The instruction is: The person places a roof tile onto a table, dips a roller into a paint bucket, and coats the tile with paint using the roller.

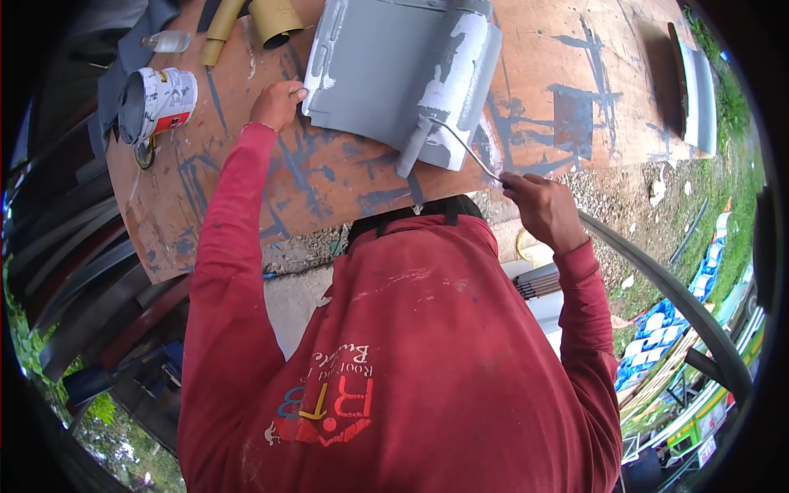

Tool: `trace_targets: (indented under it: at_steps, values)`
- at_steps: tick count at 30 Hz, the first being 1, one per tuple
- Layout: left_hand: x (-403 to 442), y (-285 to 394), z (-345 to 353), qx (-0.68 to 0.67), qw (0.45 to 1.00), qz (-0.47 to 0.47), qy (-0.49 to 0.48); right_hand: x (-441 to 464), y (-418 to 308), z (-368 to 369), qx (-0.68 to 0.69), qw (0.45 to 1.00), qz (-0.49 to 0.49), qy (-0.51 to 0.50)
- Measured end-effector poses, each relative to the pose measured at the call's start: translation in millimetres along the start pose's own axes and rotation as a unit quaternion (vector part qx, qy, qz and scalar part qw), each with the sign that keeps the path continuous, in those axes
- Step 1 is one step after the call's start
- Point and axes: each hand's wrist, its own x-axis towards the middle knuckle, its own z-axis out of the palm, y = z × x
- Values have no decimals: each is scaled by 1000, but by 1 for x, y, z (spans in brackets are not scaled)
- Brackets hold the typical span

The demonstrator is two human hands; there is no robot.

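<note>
A grey roof tile (370, 82) lies on the paint-marked wooden board, with patches of wet-looking white and pale grey paint along its raised right ridge and its left edge. My left hand (278, 105) is closed at the tile's near left corner, thumb and fingers pinching the edge. My right hand (542, 205) is wrapped round the handle of a paint roller (412, 149), whose bent wire frame reaches up and left. The small roller head, coated in grey paint, rests against the near end of the ridge. The handle is mostly hidden in my fist.
A paint bucket (168, 100) tips on the wooden board (329, 177) at left, near a clear bottle (168, 42) and yellowish curved pieces (274, 20). Another tile (695, 90) stands at the right edge. A dark curved bar (666, 283) runs along my right side.
</note>
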Motion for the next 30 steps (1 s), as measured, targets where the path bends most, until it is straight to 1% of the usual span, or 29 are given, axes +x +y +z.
trace_targets:
  at_steps: [1,3,5,7,11,13,16,18,19,21,23,25,28,30]
  values:
    - [1,-2,2,-13,1000,4,15,-12,12,-4,-12,1000,3,-13]
    - [2,-3,0,-14,1000,8,-13,-34,41,-1,23,1000,1,-1]
    - [5,-4,-2,8,1000,3,-15,-49,65,6,28,1000,-6,-9]
    - [5,-3,0,4,1000,7,-6,-59,79,16,27,999,14,-10]
    - [1,1,-3,4,1000,0,-10,-65,93,26,37,999,18,5]
    - [3,6,-4,5,1000,-2,-16,-71,102,24,21,1000,16,-2]
    - [2,2,-2,-9,1000,5,8,-79,97,22,27,1000,8,13]
    - [1,7,-4,5,1000,-21,-18,-78,93,27,44,999,0,25]
    - [-1,10,-2,4,1000,-20,-20,-77,94,31,43,999,2,25]
    - [0,7,-1,-17,999,-37,-14,-73,99,36,22,999,-3,22]
    - [2,5,2,-9,999,-40,-10,-74,104,30,30,999,3,32]
    - [5,-1,1,0,999,-44,-7,-80,108,22,-5,1000,25,10]
    - [1,7,1,21,999,-27,-3,-83,106,29,20,999,26,10]
    - [0,11,-2,3,999,-48,-18,-77,98,42,44,999,1,24]
